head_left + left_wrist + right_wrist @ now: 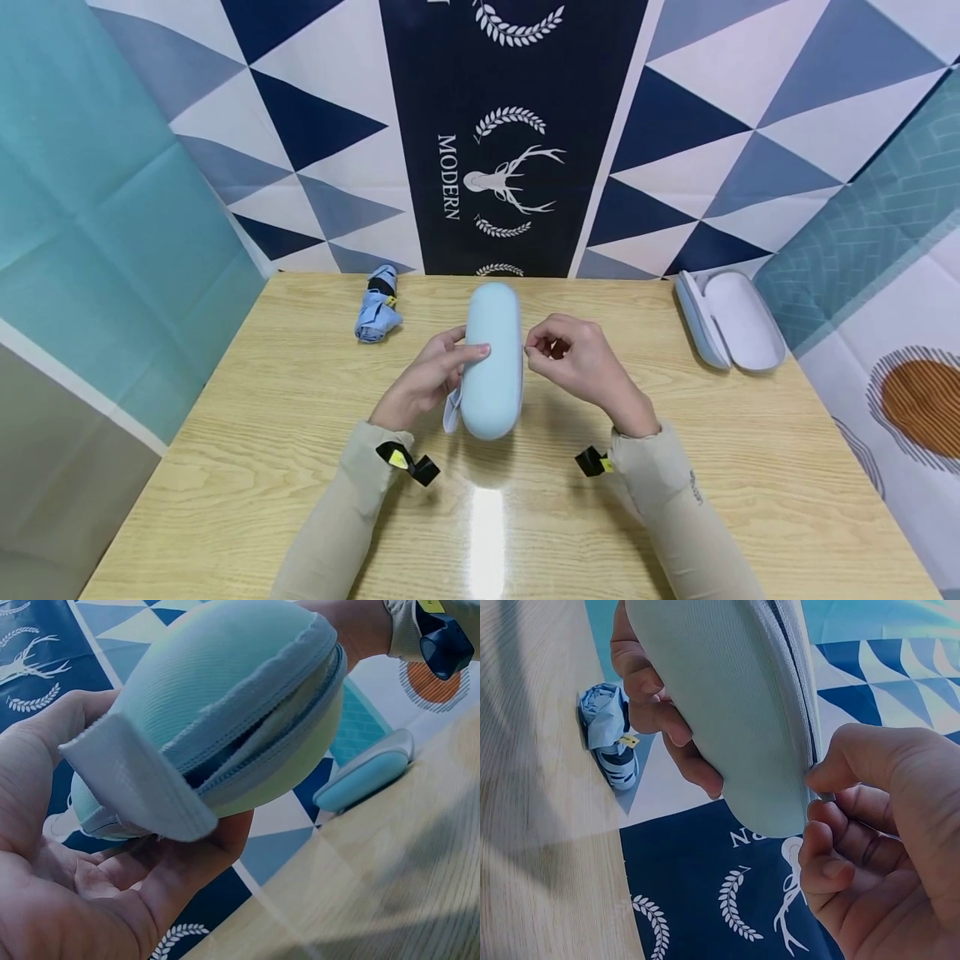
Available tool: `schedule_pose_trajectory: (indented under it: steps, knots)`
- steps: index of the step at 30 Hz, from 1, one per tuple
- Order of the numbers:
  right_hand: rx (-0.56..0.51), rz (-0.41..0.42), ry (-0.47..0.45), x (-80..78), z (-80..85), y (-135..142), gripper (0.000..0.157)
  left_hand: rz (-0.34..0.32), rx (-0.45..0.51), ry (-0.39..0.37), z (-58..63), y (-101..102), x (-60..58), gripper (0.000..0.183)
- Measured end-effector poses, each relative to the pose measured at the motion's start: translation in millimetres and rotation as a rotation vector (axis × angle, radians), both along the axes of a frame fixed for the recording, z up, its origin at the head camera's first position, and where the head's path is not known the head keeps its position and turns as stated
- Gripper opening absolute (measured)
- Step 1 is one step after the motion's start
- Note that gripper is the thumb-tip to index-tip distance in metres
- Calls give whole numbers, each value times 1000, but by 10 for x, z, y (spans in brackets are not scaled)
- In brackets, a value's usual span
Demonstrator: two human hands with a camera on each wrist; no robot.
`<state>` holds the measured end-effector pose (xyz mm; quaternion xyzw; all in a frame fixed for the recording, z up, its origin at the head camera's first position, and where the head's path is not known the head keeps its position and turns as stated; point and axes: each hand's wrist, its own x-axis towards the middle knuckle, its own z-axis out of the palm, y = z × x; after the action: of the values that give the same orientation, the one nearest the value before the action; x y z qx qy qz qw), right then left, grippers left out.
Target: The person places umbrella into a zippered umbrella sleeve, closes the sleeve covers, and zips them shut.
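Observation:
A pale blue, oblong zippered case point(491, 367) is held up above the table by my left hand point(431, 375), thumb across its top face and fingers behind it. A grey fabric tab point(139, 776) sticks out from its side near that palm. Along the edge the zipper point(255, 731) is partly undone, showing a dark gap. My right hand point(573, 358) pinches the small zipper pull point(826, 796) at the opposite side between thumb and forefinger, its other fingers curled.
A rolled blue cloth-like bundle point(378, 308) with a black band lies at the back left of the wooden table point(285, 433). At the back right, against the wall, rests an opened pale blue clamshell case point(738, 321). Patterned cloth point(330, 125) covers the back wall.

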<state>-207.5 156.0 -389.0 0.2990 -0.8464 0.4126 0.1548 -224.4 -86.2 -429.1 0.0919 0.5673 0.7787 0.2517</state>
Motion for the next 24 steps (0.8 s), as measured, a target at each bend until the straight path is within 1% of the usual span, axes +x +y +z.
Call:
schedule_pose_trajectory:
  steps: [9, 15, 19, 24]
  knots:
    - [-2, 7, 2, 29, 48, 0, 15, 8, -3, 36, 85, -23, -1, 72]
    - [-8, 11, -14, 58, 81, -12, 15, 11, -5, 49, 132, -35, 9, 71]
    - [-18, 14, -19, 76, 87, -17, 16, 15, -32, 50, 162, -42, 17, 73]
    - [-32, 40, -23, 87, 51, -32, 18, 49, -61, 38, 157, -59, 26, 74]
